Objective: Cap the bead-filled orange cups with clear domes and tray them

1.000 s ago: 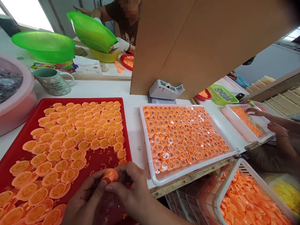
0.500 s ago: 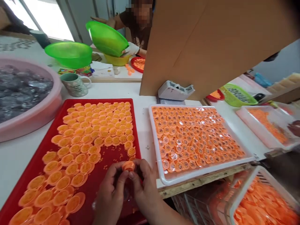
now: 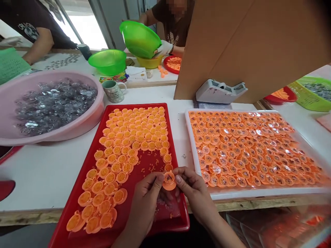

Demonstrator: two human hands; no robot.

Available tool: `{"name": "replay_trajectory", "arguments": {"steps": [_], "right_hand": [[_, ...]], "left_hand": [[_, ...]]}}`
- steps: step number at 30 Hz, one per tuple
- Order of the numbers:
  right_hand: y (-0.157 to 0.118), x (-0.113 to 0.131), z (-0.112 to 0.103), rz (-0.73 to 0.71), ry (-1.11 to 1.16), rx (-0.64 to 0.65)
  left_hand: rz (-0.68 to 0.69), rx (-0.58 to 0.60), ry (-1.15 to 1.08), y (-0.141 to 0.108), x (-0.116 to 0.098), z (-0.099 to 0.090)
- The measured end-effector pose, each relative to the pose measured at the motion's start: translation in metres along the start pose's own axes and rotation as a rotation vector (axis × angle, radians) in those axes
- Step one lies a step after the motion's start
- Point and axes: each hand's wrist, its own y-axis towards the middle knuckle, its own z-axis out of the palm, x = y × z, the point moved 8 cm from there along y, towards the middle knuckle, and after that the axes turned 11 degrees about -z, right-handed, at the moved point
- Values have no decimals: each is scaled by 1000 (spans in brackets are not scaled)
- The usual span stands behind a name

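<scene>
Between both hands, over the near end of the red tray (image 3: pixel 178 206), is a small orange toy cup on a saucer (image 3: pixel 169 179) with dark bits at its centre. My left hand (image 3: pixel 148 193) pinches its left edge between thumb and fingers. On the other side, my right hand (image 3: pixel 192 186) grips the right edge with thumb and forefinger. Rows of similar orange toy cups (image 3: pixel 129 137) with plain yellowish centres lie in the red tray, along with tiny loose bits. A white tray (image 3: pixel 248 194) at the right holds many orange cups with dark centres and shiny tops.
A pink basin (image 3: pixel 99 106) of clear plastic pieces stands left. Behind the trays are a green mug (image 3: pixel 113 92), a tape dispenser (image 3: pixel 219 92) and a cardboard partition (image 3: pixel 217 44). Across the table, a gloved co-worker (image 3: pixel 165 47) tilts a green basin (image 3: pixel 141 39); another person's arm (image 3: pixel 41 44) is farther left.
My view has swung left, so the trays appear farther right. The toy cup is turned with its dark centre showing upward, and my hands have moved apart to its two sides.
</scene>
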Motion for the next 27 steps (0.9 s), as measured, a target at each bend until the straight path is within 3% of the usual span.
{"name": "replay_trajectory", "arguments": {"steps": [5, 8, 13, 17, 23, 27], "right_hand": [[-1, -4, -4, 37, -9, -38], [-2, -2, -2, 26, -34, 10], [-4, 1, 2, 8, -67, 64], [-2, 10, 6, -71, -147, 69], [3, 12, 3, -115, -188, -21], [1, 7, 5, -151, -260, -26]], "left_hand": [[-155, -5, -82, 4, 14, 0], [-167, -5, -88, 2, 15, 0], [-13, -21, 131, -5, 2, 0], [131, -103, 359, -4, -8, -4], [171, -186, 331, 9, -1, -17], [257, -225, 453, 10, 2, -22]]}}
